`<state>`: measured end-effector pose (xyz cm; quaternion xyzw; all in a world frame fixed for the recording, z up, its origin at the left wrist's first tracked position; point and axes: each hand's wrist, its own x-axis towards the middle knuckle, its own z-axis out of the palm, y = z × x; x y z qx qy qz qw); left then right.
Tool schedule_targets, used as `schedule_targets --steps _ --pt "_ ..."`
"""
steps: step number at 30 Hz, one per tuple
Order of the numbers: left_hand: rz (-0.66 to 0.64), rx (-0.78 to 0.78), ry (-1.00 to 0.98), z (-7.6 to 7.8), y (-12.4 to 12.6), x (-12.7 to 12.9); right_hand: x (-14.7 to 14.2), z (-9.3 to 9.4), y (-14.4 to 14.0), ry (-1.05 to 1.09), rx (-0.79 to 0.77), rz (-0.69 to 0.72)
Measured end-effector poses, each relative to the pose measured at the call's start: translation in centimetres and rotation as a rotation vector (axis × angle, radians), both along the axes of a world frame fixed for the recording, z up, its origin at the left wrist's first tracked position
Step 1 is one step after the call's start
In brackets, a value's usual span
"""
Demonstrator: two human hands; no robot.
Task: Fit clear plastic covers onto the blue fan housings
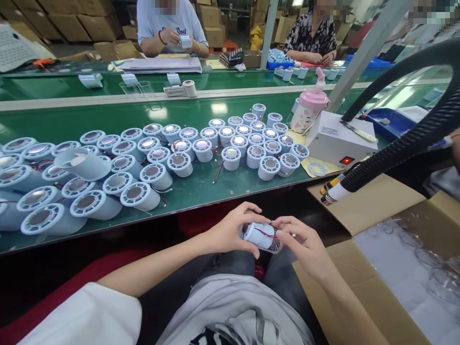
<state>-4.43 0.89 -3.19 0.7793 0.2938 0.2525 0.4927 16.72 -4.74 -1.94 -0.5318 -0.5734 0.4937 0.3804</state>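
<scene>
Above my lap I hold a light-blue cylindrical housing point(259, 235) on its side, a thin red and dark wire running along it. Clear plastic surrounds its right end, where something dark and finned shows through. The fingers and thumb of my left hand point(235, 232) grip its left end. At the right end, the fingertips of my right hand point(300, 239) pinch the clear plastic near the wire. Just beyond, along the table's near edge, stand many similar light-blue housings point(269, 167) with round silvery centres, some trailing thin wires.
A white box with a lit red switch point(347, 161) and a black corrugated hose point(395, 148) stand at right, near a pink-lidded cup point(309, 108). Below them, an open carton point(388, 287) holds clear plastic pieces. Two people point(168, 28) work across the green table point(201, 189).
</scene>
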Motion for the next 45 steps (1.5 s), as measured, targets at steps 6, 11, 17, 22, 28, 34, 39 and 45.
schedule_targets --steps 6,11,17,22,28,34,39,45 --pt "-0.044 -0.328 -0.077 0.6 -0.8 0.4 0.9 -0.1 -0.2 0.258 -0.081 -0.025" --pt "0.041 -0.570 -0.117 0.9 -1.4 0.6 1.2 -0.3 -1.2 -0.132 0.275 0.117" --pt "-0.011 -0.492 -0.106 1.3 -1.3 0.3 1.7 -0.3 -1.8 -0.110 0.219 0.127" --pt "-0.096 -0.387 -0.179 1.9 -1.1 0.2 2.2 -0.5 -2.0 -0.006 0.062 0.115" --pt "-0.138 -0.309 -0.167 2.4 -1.1 0.1 2.5 -0.5 -1.9 0.095 -0.043 0.122" --pt "-0.151 -0.282 -0.158 2.4 -1.0 0.1 2.3 -0.2 -1.5 0.251 -0.139 0.144" --pt "-0.159 -0.267 -0.160 2.4 -1.0 0.0 1.8 0.0 -1.3 0.361 -0.246 0.124" --pt "-0.162 -0.238 -0.152 2.4 -1.0 -0.1 1.4 -0.3 -1.1 0.475 -0.362 0.056"
